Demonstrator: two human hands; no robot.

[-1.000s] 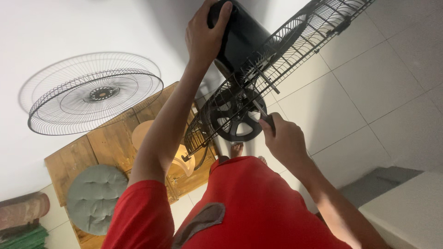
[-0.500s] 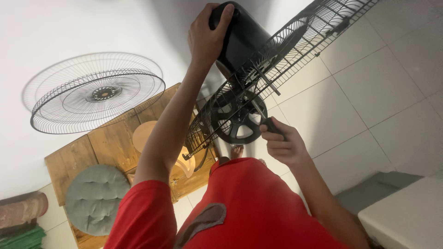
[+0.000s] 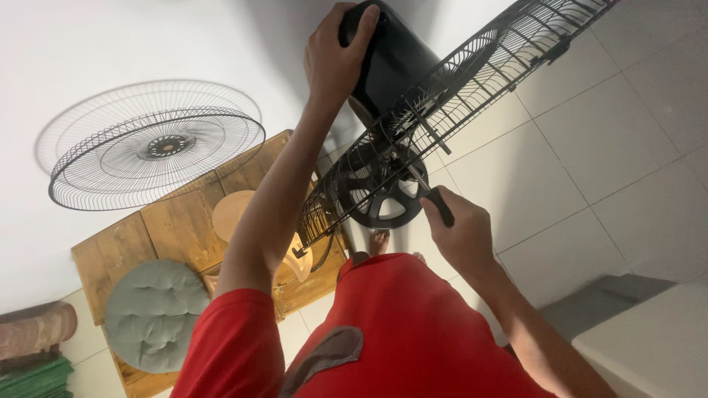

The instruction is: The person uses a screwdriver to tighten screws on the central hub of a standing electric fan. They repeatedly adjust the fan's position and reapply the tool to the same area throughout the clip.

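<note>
- The fan motor housing [image 3: 391,59] looks like smooth, slightly glossy black plastic.
- The rear grille [image 3: 472,96] is thin black metal wire.
- The loose front grille [image 3: 155,151] is the same dark wire.
- The low table [image 3: 177,228] is matt, grainy wood.
- The round cushion [image 3: 151,313] is tufted grey-green cloth.
- The floor tiles [image 3: 605,147] are smooth and pale.

Soft indoor light — sharp, faint wall shadows
</note>
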